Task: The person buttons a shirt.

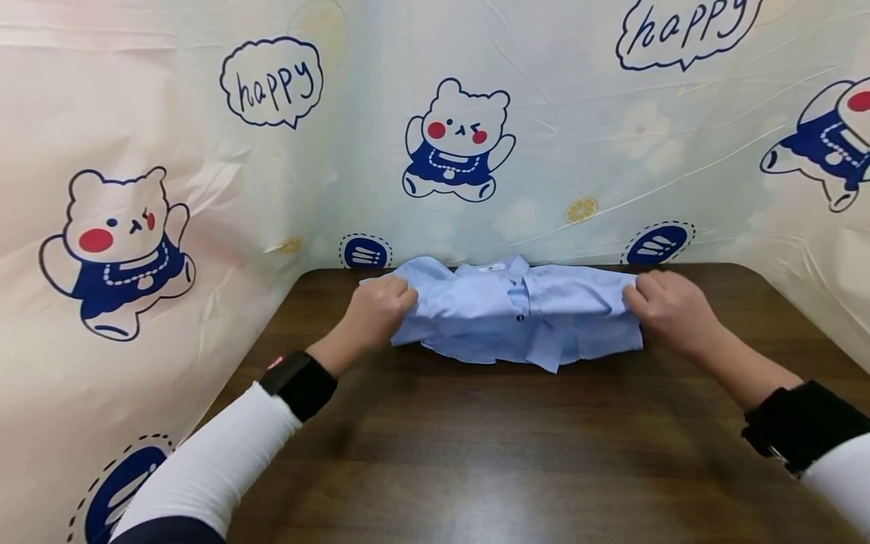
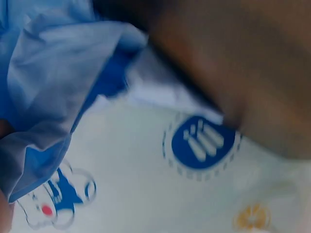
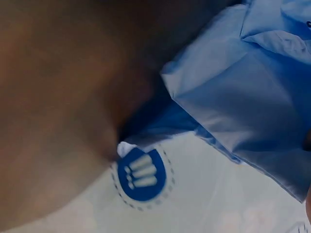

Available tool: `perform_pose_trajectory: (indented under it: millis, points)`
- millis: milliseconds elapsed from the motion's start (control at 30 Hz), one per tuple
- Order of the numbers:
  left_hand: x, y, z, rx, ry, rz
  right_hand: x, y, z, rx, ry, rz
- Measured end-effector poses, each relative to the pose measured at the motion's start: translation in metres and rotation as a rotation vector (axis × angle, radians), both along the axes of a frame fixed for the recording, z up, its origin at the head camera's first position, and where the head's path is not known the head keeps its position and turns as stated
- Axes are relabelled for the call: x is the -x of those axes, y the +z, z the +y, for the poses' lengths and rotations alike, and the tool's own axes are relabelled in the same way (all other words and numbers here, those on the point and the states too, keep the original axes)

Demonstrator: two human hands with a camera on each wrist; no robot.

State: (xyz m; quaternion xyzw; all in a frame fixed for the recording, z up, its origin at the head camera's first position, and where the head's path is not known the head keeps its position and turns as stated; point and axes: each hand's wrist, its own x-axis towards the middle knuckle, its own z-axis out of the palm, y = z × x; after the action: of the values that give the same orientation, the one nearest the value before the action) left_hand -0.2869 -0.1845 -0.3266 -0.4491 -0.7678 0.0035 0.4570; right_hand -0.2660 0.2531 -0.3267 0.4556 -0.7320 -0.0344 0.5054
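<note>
A light blue collared shirt [image 1: 469, 302] is stretched sideways at the far end of the table, its collar toward the back wall and a dark button at its front. My left hand [image 1: 382, 302] grips the shirt's left side with curled fingers. On the opposite side my right hand [image 1: 669, 310] pinches the cloth in the same way. Folds of the shirt [image 2: 58, 73] fill the upper left of the left wrist view. In the right wrist view, the shirt [image 3: 233, 97] slopes down to the right, with the blurred hand covering the left side.
The dark wooden table [image 1: 476, 453] spreads out in front of the shirt. Behind it hangs a pale curtain [image 1: 557, 136] printed with bears and the word happy, which also runs along both sides. Black bands [image 1: 299, 385] circle both wrists.
</note>
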Motion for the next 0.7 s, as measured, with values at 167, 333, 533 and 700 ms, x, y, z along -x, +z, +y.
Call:
perform_pose_trajectory:
  millis: [167,333,533,700]
  points:
    - [-0.03,-0.024,-0.005,0.104,0.04,-0.279,-0.027,-0.026,0.005,-0.153,0.01,-0.213]
    - [-0.057,-0.032,-0.007,0.242,0.092,-0.584,-0.052,-0.044,0.005,-0.28,0.008,-0.433]
    - [-0.075,-0.041,-0.009,0.377,0.104,-0.767,-0.074,-0.056,0.004,-0.348,-0.105,-0.725]
    - [-0.081,-0.048,-0.012,0.38,0.059,-0.87,-0.08,-0.061,0.005,-0.312,-0.154,-0.9]
